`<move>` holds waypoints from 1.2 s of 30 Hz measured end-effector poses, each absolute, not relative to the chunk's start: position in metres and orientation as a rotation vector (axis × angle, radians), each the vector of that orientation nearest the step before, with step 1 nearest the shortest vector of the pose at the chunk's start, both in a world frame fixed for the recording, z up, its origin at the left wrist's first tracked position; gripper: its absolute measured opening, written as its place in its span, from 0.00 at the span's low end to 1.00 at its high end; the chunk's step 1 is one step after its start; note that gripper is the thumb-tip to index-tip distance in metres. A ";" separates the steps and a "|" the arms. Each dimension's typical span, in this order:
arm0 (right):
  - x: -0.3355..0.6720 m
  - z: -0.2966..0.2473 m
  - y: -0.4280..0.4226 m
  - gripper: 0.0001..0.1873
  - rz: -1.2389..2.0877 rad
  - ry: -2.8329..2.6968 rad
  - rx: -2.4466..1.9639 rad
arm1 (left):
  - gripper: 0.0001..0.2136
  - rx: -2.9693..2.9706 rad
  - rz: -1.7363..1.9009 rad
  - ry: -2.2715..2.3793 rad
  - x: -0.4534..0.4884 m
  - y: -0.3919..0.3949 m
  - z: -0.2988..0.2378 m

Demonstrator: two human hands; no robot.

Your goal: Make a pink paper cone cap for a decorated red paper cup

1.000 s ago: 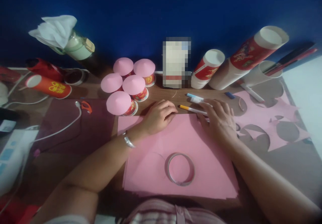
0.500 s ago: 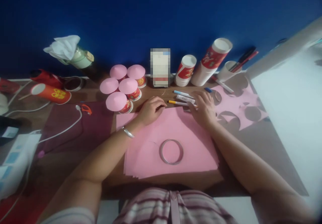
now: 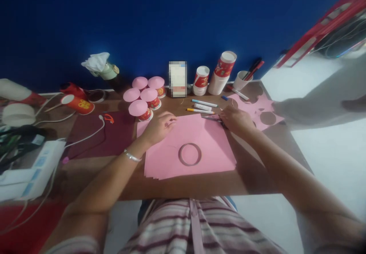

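Pink paper sheets lie in a slightly fanned stack in front of me, with a thin grey ring on top. My left hand rests over the stack's upper left part, fingers loosely bent and apart, holding nothing. At the stack's upper right, my right hand is closed around the handle end of a pair of scissors, whose dark blades point left over the paper; the fingers cover the handles. Just beyond the blades lie a yellow marker, a white tube and a blue marker.
Several cups with pink paper cones stand at back left. A phone, stacked red-and-white cups and a pen cup line the wall. Pink paper with round cut-outs lies right; a power strip sits left.
My right hand has moved off the markers, down towards me, and now has the scissors. My left hand has shifted slightly left across the paper. The camera view has shifted too.
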State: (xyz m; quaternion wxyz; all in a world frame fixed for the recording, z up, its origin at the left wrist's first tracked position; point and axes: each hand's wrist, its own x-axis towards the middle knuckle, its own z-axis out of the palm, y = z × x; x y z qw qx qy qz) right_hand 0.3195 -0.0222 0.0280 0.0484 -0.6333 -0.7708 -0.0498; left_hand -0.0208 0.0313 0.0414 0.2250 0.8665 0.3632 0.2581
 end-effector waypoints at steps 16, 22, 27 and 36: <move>0.317 0.027 -0.051 0.21 -0.125 -2.385 -2.201 | 0.06 2.135 0.381 1.437 -0.059 -0.087 0.036; 0.317 0.040 -0.076 0.16 -0.069 -2.189 -2.101 | 0.06 2.081 0.380 1.397 -0.044 -0.100 0.027; 0.287 0.038 -0.101 0.16 0.129 -2.070 -1.793 | 0.08 2.127 0.424 1.425 -0.023 -0.094 0.029; 0.226 0.020 -0.100 0.11 0.140 -2.193 -1.428 | 0.05 2.292 0.056 1.561 0.003 -0.080 0.035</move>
